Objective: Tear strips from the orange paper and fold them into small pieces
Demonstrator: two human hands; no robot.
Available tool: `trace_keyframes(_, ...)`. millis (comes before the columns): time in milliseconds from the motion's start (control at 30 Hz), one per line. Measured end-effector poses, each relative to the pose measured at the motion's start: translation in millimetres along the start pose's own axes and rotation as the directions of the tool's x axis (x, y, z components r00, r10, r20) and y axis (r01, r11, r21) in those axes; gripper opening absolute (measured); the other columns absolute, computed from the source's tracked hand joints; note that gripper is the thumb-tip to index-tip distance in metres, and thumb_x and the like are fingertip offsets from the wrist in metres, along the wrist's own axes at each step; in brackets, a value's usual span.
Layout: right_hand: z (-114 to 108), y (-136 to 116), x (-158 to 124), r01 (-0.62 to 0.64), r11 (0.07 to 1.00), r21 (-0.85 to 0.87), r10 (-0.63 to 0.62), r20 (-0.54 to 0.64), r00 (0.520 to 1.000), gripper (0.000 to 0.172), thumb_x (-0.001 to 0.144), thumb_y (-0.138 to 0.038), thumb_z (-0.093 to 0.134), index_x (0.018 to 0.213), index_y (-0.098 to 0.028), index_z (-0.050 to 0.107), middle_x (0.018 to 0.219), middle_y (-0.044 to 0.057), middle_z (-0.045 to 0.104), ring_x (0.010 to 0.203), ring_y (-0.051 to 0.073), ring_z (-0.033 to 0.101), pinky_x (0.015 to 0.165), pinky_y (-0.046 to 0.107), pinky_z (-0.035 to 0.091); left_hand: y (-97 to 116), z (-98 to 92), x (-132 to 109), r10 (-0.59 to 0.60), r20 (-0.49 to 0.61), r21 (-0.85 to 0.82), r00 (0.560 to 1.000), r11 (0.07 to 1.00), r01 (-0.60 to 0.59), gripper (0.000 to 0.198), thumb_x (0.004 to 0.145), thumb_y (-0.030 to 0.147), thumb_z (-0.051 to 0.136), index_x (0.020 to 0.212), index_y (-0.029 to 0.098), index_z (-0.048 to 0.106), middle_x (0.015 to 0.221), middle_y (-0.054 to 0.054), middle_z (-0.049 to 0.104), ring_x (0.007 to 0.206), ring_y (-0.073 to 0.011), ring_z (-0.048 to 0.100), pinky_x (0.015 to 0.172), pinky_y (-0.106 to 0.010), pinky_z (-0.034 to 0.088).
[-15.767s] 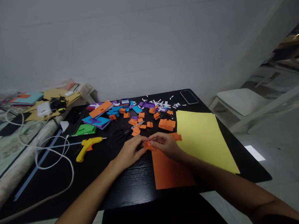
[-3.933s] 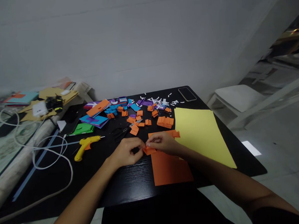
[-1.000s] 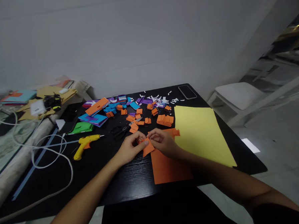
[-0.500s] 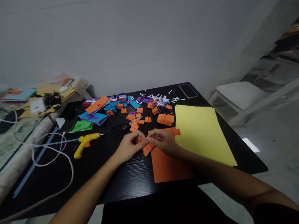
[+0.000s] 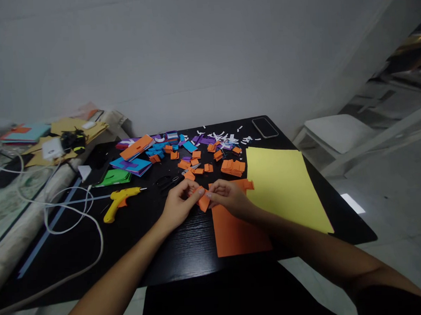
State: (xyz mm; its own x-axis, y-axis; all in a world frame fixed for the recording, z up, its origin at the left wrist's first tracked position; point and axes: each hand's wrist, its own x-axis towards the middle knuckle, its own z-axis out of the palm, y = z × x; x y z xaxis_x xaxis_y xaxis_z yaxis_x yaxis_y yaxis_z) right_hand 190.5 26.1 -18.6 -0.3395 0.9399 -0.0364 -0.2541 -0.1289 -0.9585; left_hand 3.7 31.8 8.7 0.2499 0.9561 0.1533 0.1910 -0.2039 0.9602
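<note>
One folded orange paper piece [image 5: 203,204], mid-frame, is pinched by left hand [image 5: 178,204] and right hand [image 5: 230,199]. Rectangular yellow paper [image 5: 286,189] lies centre-right.

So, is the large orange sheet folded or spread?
Spread, where visible: the sheet lies flat on the table; the right hand hides part.

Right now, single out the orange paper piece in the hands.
The small orange piece between left hand and right hand; other orange pieces lie unheld.
</note>
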Motion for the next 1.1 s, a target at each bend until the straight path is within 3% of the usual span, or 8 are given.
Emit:
trace_keyframes(300,-2.7,-3.4,0.7,0.018,1.0,0.015,-0.015,-0.145,0.989,0.036,0.063,-0.042,0.091,0.073,-0.019,0.065,0.073,0.0,0.073,0.068,0.015,0.07,0.074,0.034,0.063,0.2,0.0,-0.8,-0.001,0.013,-0.033,1.0,0.999,0.002,0.028,0.09,0.044,0.067,0.085,0.016,0.066,0.071,0.001,0.06,0.065,-0.0123,0.054,0.062,-0.023,0.044)
trace_keyframes(533,-3.0,-4.8,-0.4,0.043,0.999,-0.011,-0.044,-0.177,0.983,0.033,0.062,-0.04,0.091,0.073,-0.019,0.067,0.08,0.001,0.076,0.075,0.017,0.072,0.083,0.038,0.061,-0.1,0.0,1.4,-0.035,0.003,-0.083,0.999,0.996,0.035,0.032,0.085,0.048,0.073,0.087,0.016,0.07,0.076,-0.001,0.066,0.068,-0.0137,0.058,0.064,-0.024,0.047)
trace_keyframes(700,-3.3,-4.2,0.0,0.05,0.998,-0.029,-0.055,-0.193,0.98,0.032,0.062,-0.039,0.091,0.071,-0.019,0.067,0.081,0.001,0.076,0.079,0.018,0.072,0.086,0.038,0.06,4.2,-2.1,1.6,-0.03,0.039,-0.068,0.999,0.997,0.033,0.031,0.088,0.046,0.069,0.088,0.015,0.075,0.082,-0.004,0.072,0.075,-0.0167,0.063,0.072,-0.027,0.05)
trace_keyframes(1100,-4.3,-1.5,1.6,0.05,0.999,0.011,-0.047,-0.196,0.979,0.036,0.058,-0.036,0.093,0.075,-0.02,0.066,0.082,0.001,0.076,0.084,0.019,0.074,0.09,0.04,0.059,-0.4,-2.8,1.3,-0.035,0.015,-0.033,0.999,0.999,0.035,0.028,0.087,0.044,0.071,0.087,0.016,0.078,0.081,-0.004,0.073,0.074,-0.0175,0.064,0.071,-0.027,0.05)
